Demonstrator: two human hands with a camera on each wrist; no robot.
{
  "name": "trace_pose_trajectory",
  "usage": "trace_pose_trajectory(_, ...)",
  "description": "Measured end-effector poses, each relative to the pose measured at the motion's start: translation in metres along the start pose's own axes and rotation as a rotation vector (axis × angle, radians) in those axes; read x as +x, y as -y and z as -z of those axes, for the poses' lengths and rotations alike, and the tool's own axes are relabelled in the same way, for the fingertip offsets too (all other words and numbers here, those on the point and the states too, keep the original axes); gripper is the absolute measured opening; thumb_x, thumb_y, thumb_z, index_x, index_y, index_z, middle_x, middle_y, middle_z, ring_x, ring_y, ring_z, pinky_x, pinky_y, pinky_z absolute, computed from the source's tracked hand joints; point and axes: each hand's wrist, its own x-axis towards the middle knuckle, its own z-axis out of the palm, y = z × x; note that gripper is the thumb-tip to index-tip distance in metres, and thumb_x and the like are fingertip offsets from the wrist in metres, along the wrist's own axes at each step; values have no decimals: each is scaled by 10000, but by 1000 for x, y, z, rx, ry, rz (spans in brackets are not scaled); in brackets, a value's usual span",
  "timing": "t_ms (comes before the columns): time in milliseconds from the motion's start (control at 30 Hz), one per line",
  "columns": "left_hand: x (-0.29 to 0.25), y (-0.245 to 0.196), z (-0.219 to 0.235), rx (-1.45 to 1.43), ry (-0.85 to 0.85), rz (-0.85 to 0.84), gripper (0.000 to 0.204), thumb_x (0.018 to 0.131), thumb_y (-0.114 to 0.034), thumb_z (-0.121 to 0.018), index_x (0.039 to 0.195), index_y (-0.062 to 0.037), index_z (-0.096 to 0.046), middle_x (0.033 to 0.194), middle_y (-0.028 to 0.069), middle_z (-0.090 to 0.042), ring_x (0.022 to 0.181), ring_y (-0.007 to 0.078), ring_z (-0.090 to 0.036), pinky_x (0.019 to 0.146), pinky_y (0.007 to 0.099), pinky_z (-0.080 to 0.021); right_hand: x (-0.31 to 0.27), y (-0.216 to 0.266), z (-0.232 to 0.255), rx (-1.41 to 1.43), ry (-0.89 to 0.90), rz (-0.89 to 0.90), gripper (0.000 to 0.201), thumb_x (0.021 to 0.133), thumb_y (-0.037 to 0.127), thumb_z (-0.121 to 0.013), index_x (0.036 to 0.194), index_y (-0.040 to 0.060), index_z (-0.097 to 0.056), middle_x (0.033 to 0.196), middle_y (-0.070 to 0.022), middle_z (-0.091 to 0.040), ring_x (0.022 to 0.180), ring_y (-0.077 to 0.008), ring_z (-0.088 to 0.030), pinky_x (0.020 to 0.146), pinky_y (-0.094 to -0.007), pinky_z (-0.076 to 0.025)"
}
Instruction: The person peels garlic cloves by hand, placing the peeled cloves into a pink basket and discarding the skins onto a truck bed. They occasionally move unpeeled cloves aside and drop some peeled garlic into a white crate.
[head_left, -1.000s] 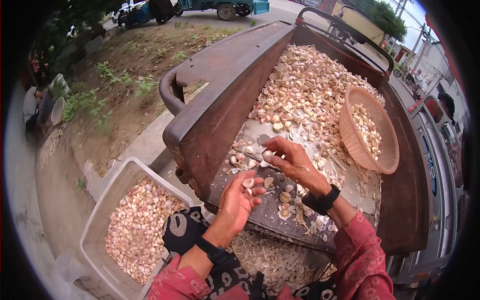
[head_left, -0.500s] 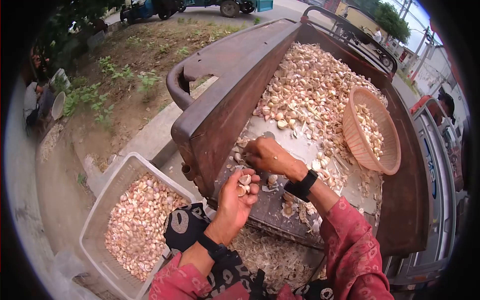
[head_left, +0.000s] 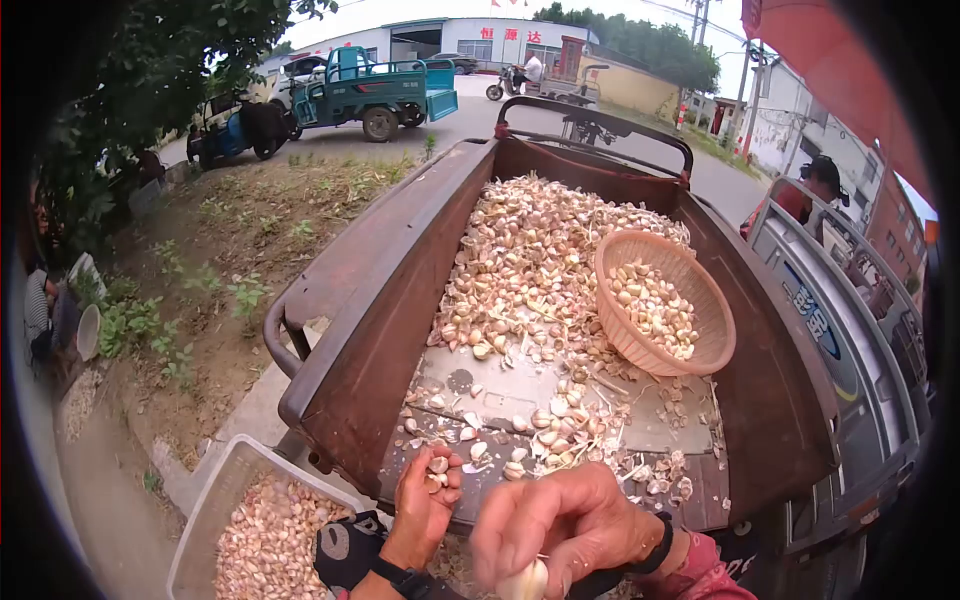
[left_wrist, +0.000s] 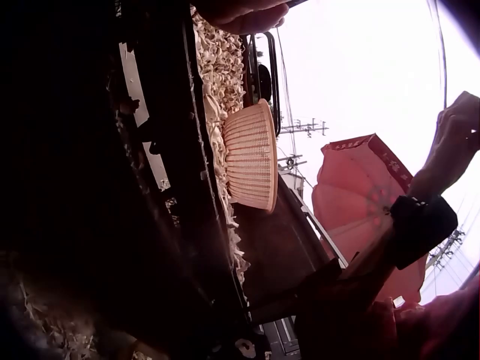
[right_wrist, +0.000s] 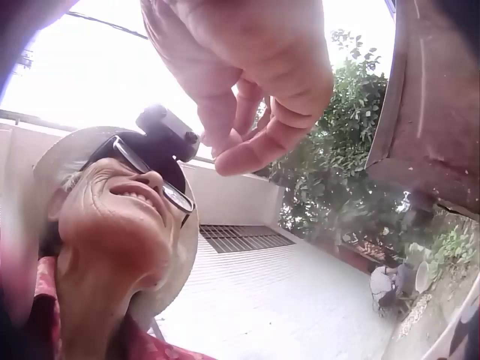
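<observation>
Raised close to the head camera, the right hand (head_left: 565, 525) pinches a pale garlic clove (head_left: 524, 580) between thumb and fingers. In the right wrist view the same hand (right_wrist: 247, 67) has its fingertips together, and the clove cannot be made out. The left hand (head_left: 422, 508) is palm up at the metal bed's near edge, fingers curled around a few garlic cloves (head_left: 438, 466). Beyond both hands, loose cloves and skins lie on the bed floor, with a large garlic heap (head_left: 540, 250) behind them.
A pink woven basket (head_left: 715, 350) of peeled cloves stands at the heap's right. The rusty bed wall (head_left: 385, 330) rises on the left. Below it is a white crate (head_left: 190, 530) full of cloves. A grey vehicle (head_left: 850, 360) stands at the right, a teal cart (head_left: 375, 100) across the road.
The head view has tilted up, showing more of the road. The right hand has left the bed floor and come up close to the camera with a clove. The left hand still holds its cloves.
</observation>
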Motion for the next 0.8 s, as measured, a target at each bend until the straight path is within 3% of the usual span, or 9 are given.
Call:
trace_pose_trajectory(33, 2, 4, 4, 16, 12, 5, 268, 1017, -284, -485, 1045, -45, -603, 891, 100, -643, 666, 149, -568, 507, 255, -409, 8, 7, -9, -72, 183, 197, 249, 916, 24, -644, 1143, -64, -591, 1041, -165, -616, 1046, -215, -591, 827, -299, -556)
trace_pose_trajectory(67, 0, 3, 2, 25, 29, 0, 269, 1019, -281, -482, 1046, -41, -601, 891, 102, -642, 664, 149, -568, 506, 253, -407, 10, 1, -33, 46, 87, 344, 150, 828, 56, -763, 903, -57, -701, 891, -197, -678, 792, -264, -674, 670, -335, -542)
trace_pose_trajectory(133, -3, 1, 0, 39, 32, -3, 267, 1021, -274, -482, 1050, -33, -596, 888, 108, -640, 658, 148, -566, 505, 247, -403, 11, 9, -50, 123, 241, 380, 216, 855, 122, -753, 944, -65, -691, 929, -198, -671, 822, -259, -650, 693, -344, -495)
trace_pose_trajectory(500, -10, 4, -11, 146, 83, 29, 266, 1019, -284, -503, 1032, -32, -585, 886, 107, -629, 640, 136, -549, 497, 239, -389, 7, -9, -65, 189, 227, 573, 158, 870, 69, -728, 910, -77, -682, 899, -202, -675, 753, -247, -635, 648, -321, -502)
trace_pose_trajectory(600, -16, 2, -12, 169, 102, 17, 268, 1022, -281, -499, 1026, -27, -584, 883, 107, -626, 642, 133, -549, 494, 238, -386, 4, -15, -76, 342, 68, 602, 145, 865, 54, -729, 910, -75, -680, 884, -206, -675, 748, -247, -634, 643, -309, -509)
trace_pose_trajectory(767, -18, 0, -13, 133, 114, 42, 267, 1026, -277, -485, 1022, -33, -592, 903, 102, -623, 672, 135, -553, 505, 244, -417, -14, -17, -68, 311, -283, 309, 158, 852, 58, -743, 917, -76, -693, 892, -222, -681, 735, -258, -655, 630, -304, -531)
trace_pose_trajectory(800, -20, 0, -12, 61, 143, 70, 304, 1033, -313, -463, 1037, -35, -583, 901, 95, -622, 671, 131, -555, 510, 239, -410, -20, -23, -53, 274, -344, 258, 155, 885, 54, -700, 996, -41, -648, 1000, -198, -661, 876, -239, -649, 753, -317, -545)
